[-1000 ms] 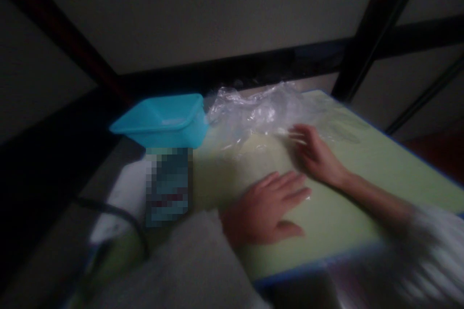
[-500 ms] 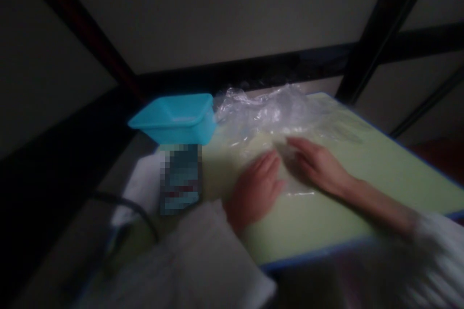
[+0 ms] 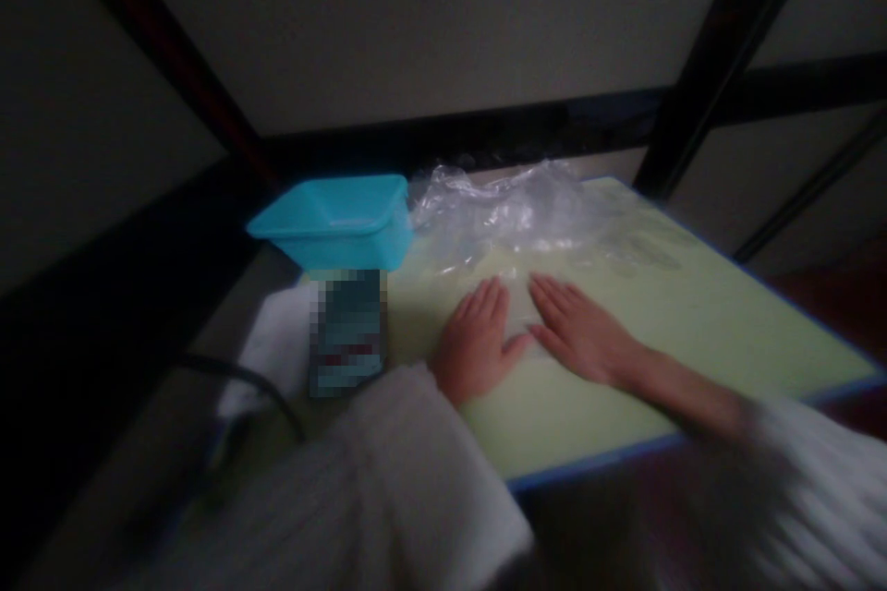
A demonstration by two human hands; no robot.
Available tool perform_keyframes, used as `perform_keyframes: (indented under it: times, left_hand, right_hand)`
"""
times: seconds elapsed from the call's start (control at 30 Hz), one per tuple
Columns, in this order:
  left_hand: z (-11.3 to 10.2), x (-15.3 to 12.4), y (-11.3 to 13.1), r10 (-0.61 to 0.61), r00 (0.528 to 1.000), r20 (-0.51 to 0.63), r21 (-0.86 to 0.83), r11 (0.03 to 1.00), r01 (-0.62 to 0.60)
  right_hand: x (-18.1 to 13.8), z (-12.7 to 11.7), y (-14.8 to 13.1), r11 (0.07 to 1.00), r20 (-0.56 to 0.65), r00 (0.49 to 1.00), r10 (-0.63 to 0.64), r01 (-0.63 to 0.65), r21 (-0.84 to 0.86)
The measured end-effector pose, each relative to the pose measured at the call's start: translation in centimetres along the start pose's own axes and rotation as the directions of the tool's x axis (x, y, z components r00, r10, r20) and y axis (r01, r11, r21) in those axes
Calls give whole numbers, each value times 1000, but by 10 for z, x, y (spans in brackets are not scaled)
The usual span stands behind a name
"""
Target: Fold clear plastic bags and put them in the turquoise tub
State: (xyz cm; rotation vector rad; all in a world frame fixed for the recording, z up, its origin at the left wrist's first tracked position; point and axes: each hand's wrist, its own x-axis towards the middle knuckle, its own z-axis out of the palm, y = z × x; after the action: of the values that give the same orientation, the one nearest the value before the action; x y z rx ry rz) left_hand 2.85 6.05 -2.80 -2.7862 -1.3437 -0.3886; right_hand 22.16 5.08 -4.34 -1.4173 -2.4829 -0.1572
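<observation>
My left hand [image 3: 478, 340] lies flat, fingers forward and thumb out to the right. Opposite it, my right hand [image 3: 582, 330] is also flat, its fingers angled toward the left. Between and partly under them is a clear plastic sheet or bag [image 3: 521, 321], pressed on the pale green tabletop [image 3: 721, 332]. Neither hand grips anything. Just beyond the fingertips sits a crumpled heap of clear plastic [image 3: 527, 212]; whether it joins the flat piece I cannot tell.
A turquoise plastic basin [image 3: 353, 245] stands at the table's back left. Nearer lie a blurred-out dark flat object [image 3: 347, 332], a white paper or cloth [image 3: 277, 337] and a dark cable [image 3: 253, 379]. A wall with dark beams [image 3: 471, 125] rises behind the table.
Both hands have come down flat on the plastic, fingers now stretched out. My right hand has shifted slightly left and nearer to me. The heap of plastic stays in place.
</observation>
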Motion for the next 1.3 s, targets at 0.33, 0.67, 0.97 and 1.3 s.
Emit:
perform_keyframes:
  times: [0.33,0.67,0.97,1.3]
  left_hand:
    - [-10,-1,7,-62,997,-49,49,997,64]
    - [-23,-34,9,223,974,34,-83,972,-220]
    - [-16,-40,4,152,985,77,-118,983,-143]
    - [-26,-41,-9,90,994,-62,-216,971,-102]
  right_hand:
    - [-7,-13,4,990,9,991,135,-135,40]
    - [-13,-14,-34,987,-5,995,-95,95,130]
    - [-25,-16,-23,988,0,994,-105,104,110]
    - [-44,-44,15,939,14,976,-219,207,276]
